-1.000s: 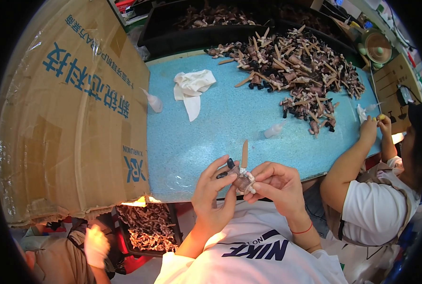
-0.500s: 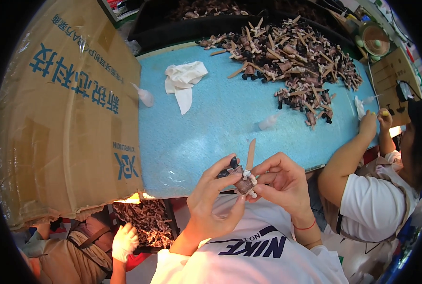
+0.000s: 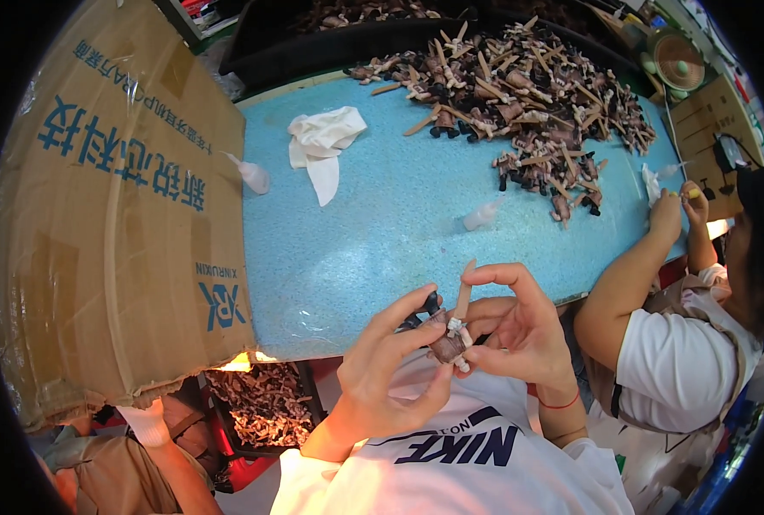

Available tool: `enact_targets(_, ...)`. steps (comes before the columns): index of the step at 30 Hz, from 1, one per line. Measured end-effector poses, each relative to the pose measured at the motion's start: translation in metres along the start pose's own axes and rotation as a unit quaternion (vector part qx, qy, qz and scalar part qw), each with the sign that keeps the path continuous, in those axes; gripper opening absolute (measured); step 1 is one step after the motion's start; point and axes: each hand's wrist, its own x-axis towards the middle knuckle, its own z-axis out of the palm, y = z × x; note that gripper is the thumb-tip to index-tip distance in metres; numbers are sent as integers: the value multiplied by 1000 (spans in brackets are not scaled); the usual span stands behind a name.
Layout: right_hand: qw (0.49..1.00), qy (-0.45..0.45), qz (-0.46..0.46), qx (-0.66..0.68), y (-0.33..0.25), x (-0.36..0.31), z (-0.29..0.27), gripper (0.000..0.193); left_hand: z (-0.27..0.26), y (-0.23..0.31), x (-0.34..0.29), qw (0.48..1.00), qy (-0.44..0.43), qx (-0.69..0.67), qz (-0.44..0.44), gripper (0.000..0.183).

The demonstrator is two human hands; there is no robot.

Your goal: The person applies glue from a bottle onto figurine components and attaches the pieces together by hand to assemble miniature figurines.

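Note:
Close to my chest, at the near edge of the table, I hold a small toy figure [image 3: 448,346] with a brown body, black boots and pale arms. My left hand [image 3: 377,369] grips it between thumb and fingers on the boot side. The fingers of my right hand [image 3: 523,333] close on its other side. A flat tan sword-like blade [image 3: 463,300] sticks up from the figure, and my right index fingertip touches its upper end. My fingers partly hide the figure's head and arms.
A heap of similar figures [image 3: 519,94] covers the far right of the blue tabletop [image 3: 382,232]. On it are a white cloth [image 3: 323,142] and dropper bottles [image 3: 483,215]. A large carton [image 3: 133,223] walls the left. Co-workers sit left and right; a parts crate [image 3: 266,408] is at lower left.
My right index finger has risen to the blade's tip. The figure has shifted slightly to the right. The left co-worker's gloved hand has moved away from the crate toward the carton.

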Motion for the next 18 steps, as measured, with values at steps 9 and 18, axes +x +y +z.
enact_targets(9,999,-15,-13,-37,-3,0,3,54,4,4,2,999,7,47,13,31)
enact_targets(18,999,-20,-25,-6,2,2,2,54,4,5,3,997,16,69,17,30)
